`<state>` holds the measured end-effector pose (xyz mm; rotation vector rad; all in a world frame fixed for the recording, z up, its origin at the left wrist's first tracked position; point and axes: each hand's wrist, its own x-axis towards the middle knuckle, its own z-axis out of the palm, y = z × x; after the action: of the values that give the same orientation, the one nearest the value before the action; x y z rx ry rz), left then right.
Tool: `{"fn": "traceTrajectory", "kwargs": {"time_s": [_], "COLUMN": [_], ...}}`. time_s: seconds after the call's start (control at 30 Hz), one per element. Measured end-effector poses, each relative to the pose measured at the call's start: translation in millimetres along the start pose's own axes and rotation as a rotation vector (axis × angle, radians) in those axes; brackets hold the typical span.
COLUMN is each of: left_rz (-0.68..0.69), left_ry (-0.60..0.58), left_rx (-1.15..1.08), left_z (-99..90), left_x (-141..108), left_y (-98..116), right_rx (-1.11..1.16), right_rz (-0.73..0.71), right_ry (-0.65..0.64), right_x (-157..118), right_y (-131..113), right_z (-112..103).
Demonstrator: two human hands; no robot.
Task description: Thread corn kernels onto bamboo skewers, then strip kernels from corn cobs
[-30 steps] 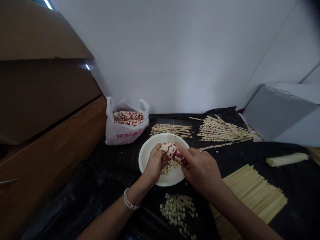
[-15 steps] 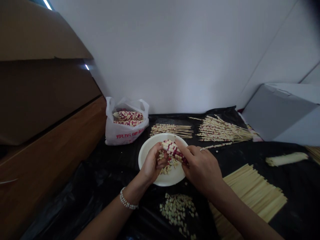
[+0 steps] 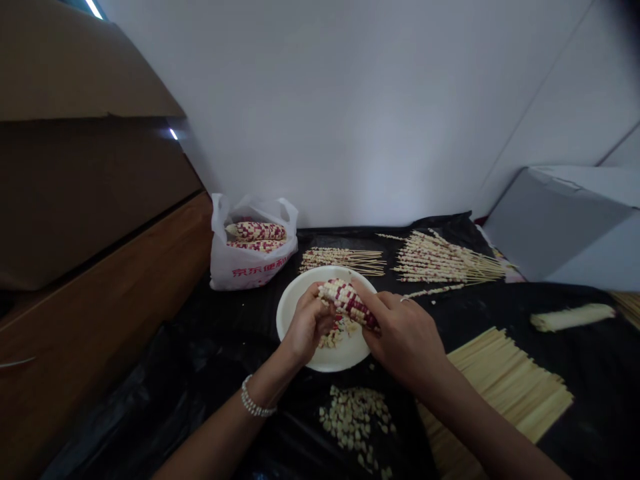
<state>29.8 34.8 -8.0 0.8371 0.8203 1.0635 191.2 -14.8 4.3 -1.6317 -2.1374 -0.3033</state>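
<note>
A corn cob (image 3: 349, 301) with white and dark red kernels is held over a white bowl (image 3: 295, 293). My right hand (image 3: 407, 333) is wrapped round its right end. At the cob's pale left tip, the bent fingers of my left hand (image 3: 307, 325) are closed against it. Loose kernels (image 3: 331, 339) lie in the bowl under the cob. Nearer to me, a pile of pale kernels (image 3: 355, 420) is spread on the black plastic sheet (image 3: 210, 373).
At the back left stands a white plastic bag (image 3: 255, 267) with corn cobs. Kernel-threaded sticks (image 3: 440, 260) lie behind the bowl, bare sticks (image 3: 510, 380) at the right. A stripped cob (image 3: 573, 317) and a white box (image 3: 565, 220) are farther right.
The cob's left tip has shifted slightly left and up. The fingers of my left hand have moved a little and curled in beside the tip.
</note>
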Motion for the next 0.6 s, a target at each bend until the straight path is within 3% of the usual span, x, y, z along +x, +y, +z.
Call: {"fn": "traceTrajectory", "kwargs": {"time_s": [0.17, 0.33, 0.6], "left_rz": [-0.072, -0.014, -0.026], "left_ry": [-0.020, 0.047, -0.008], "left_rx": [-0.070, -0.023, -0.073], "left_z": [-1.5, 2.1, 0.9], "left_x": [-0.5, 1.3, -1.1], "left_y": [6.3, 2.6, 3.5], "right_rx": [-0.027, -0.026, 0.007], "right_rz": [0.009, -0.006, 0.014], "right_ry": [-0.009, -0.001, 0.002], "right_x": [1.1, 1.5, 0.7], "right_y": [-2.1, -2.3, -0.1], "right_z": [-1.7, 0.4, 1.7]}}
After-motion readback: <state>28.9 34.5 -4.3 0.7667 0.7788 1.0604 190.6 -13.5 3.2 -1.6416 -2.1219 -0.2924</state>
